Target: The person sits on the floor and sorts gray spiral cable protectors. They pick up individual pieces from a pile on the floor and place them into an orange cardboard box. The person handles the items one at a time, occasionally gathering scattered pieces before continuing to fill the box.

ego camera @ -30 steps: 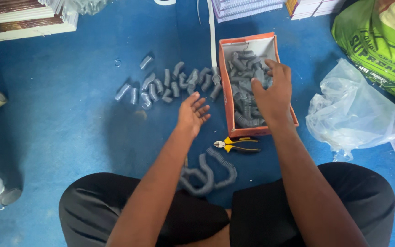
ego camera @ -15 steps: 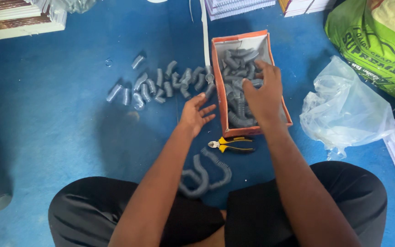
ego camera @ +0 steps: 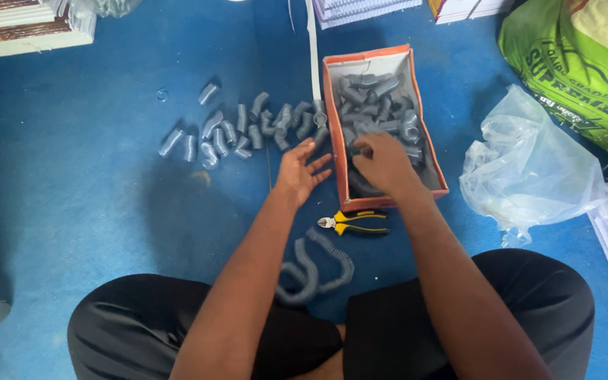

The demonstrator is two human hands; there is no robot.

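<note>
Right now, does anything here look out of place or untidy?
Mostly orderly. Grey tube pieces lie scattered loose on the blue floor left of the orange box, not inside it. A long grey hose lies curled beside yellow-handled cutters.

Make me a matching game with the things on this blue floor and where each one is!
Things:
1. yellow-handled cutting pliers
2. orange cardboard box
3. crumpled clear plastic bag
4. long curled grey ribbed hose

Places:
A. under the right hand
B. between the knees
C. just in front of the box
D. far right of the box

Pairs: 1-C, 2-A, 3-D, 4-B
</note>
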